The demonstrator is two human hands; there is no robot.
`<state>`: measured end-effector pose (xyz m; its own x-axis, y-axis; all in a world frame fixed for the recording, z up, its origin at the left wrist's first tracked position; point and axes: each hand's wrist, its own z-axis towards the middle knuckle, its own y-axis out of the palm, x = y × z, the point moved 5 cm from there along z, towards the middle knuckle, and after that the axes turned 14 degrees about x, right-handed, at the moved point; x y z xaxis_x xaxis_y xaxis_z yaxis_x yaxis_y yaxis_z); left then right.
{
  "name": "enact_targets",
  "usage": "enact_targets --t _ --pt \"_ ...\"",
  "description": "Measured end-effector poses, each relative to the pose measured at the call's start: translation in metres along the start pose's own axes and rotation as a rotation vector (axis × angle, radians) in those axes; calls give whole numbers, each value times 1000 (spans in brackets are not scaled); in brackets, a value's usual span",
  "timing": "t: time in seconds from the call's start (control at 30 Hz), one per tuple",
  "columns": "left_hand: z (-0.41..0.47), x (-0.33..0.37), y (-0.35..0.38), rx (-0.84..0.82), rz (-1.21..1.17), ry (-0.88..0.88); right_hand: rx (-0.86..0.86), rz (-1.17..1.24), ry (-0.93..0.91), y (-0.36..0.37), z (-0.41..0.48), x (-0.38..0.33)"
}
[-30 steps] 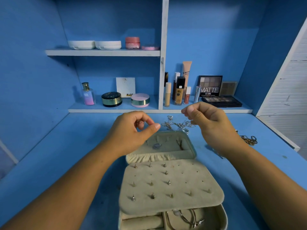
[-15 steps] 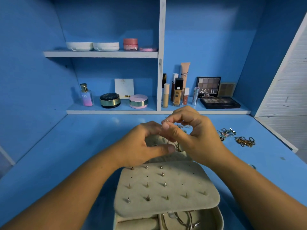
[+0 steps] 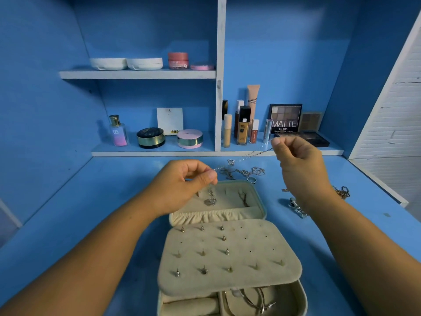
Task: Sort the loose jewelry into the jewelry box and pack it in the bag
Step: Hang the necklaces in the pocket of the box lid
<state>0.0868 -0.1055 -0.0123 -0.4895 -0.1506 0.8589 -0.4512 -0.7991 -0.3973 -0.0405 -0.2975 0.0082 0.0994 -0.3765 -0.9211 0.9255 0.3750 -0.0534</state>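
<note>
An open beige jewelry box point(image 3: 262, 213) lies on the blue desk, its lid laid back. A padded flap point(image 3: 230, 256) studded with several earrings covers the tray. A thin silver chain point(image 3: 247, 155) stretches between my hands above the lid. My left hand point(image 3: 182, 183) pinches its lower end, and a pendant point(image 3: 210, 201) dangles from there into the lid. My right hand point(image 3: 298, 165) pinches the upper end, higher and further right. Bracelets point(image 3: 255, 299) lie in the tray's front compartment.
Loose silver chains and a ring point(image 3: 245, 172) lie behind the box. A gold chain point(image 3: 341, 192) and a silver clip point(image 3: 297, 207) sit to the right, partly behind my right arm. Cosmetics fill the back shelf point(image 3: 159, 152), with an eyeshadow palette point(image 3: 286, 118).
My hands met over the box lid half a second ago. They have now drawn apart, the right one rising up and right, pulling the chain taut between them.
</note>
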Motion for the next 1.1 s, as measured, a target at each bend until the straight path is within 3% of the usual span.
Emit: enact_targets --t 0.2,0.5,0.7,0.83,0.97,1.1 --pt "3 3 -9 129 -141 -93 -3 -124 36 1 0 5" --pt "6 2 -23 328 -68 -71 -123 -357 181 6 -2 21" --pt "4 8 -19 261 -97 -38 -170 -511 23 8 -3 22" --pt "0 14 -10 173 -97 33 -374 -344 -273 25 -26 1" --pt "-6 21 -3 125 26 168 -591 -268 -370 41 -53 -7" --pt "-11 31 -2 149 116 342 -641 -203 -405 49 -60 -9"
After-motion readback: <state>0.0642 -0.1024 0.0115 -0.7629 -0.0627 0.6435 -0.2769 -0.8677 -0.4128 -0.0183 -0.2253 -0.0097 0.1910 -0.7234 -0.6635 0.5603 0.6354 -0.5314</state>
